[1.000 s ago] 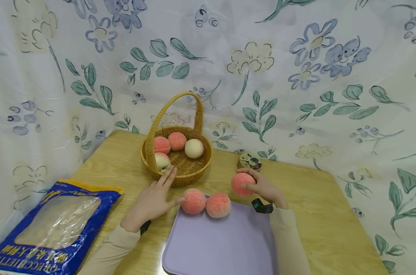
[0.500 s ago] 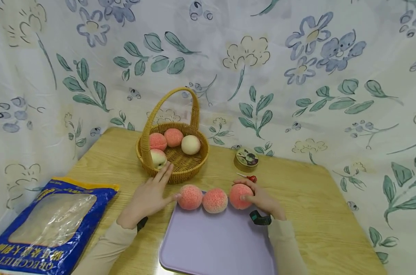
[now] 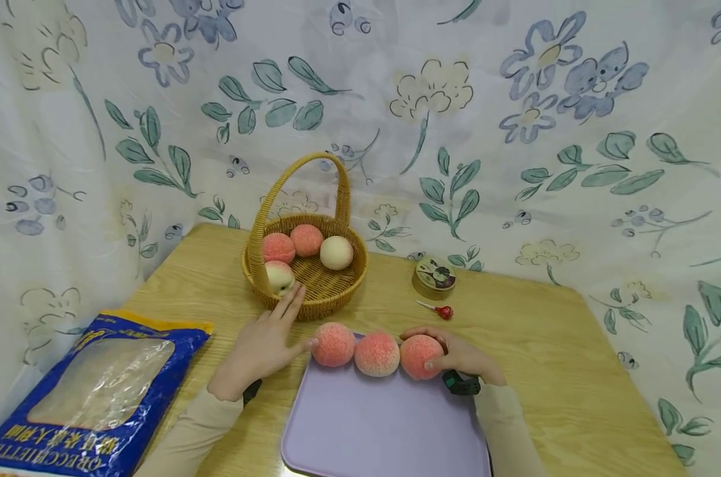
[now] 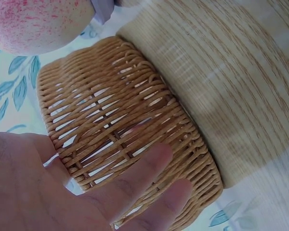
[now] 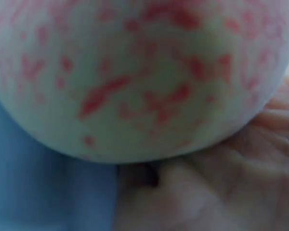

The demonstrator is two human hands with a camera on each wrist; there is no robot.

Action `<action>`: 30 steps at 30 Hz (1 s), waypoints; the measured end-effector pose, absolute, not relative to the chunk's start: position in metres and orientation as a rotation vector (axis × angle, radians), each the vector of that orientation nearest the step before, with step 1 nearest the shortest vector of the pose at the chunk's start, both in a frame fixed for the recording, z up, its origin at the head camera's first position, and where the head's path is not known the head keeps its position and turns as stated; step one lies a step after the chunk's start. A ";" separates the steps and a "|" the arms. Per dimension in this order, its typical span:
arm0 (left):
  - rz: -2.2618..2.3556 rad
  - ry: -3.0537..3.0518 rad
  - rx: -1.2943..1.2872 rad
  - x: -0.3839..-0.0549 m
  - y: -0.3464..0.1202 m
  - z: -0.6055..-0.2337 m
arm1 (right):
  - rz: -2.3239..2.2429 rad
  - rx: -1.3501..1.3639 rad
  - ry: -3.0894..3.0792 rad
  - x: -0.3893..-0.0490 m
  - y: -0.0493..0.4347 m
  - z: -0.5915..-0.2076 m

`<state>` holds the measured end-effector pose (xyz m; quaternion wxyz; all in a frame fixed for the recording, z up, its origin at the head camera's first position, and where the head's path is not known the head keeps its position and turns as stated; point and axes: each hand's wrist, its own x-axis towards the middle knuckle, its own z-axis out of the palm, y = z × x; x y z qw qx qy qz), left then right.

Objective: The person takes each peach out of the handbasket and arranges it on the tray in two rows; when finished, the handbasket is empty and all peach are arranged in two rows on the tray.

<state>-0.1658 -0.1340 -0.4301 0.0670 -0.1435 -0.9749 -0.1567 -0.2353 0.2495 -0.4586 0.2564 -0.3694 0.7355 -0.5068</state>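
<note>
On the pale wooden table (image 3: 563,377), my right hand (image 3: 463,356), curled about a round pink foam-like peach (image 3: 417,355), has brought it third into line at the rectangular lilac tray (image 3: 384,424)'s one o'clock, my straight-fingered left hand (image 3: 259,350) holding nothing.

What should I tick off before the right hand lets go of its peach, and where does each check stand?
1. Right hand holds the peach: ok.
2. Peach lined up with the middle peach and left peach: ok.
3. Peach fully supported by the tray: cannot tell, contact beneath is unclear.
4. Lollipop off the tray: ok.
5. Basket upright: ok.
6. Left hand well away from the basket: not ok, it reaches the near side.
</note>
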 end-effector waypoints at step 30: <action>-0.471 -2.912 -0.449 -0.167 -0.135 -0.432 | -1.352 -1.050 1.837 -0.237 0.247 -0.456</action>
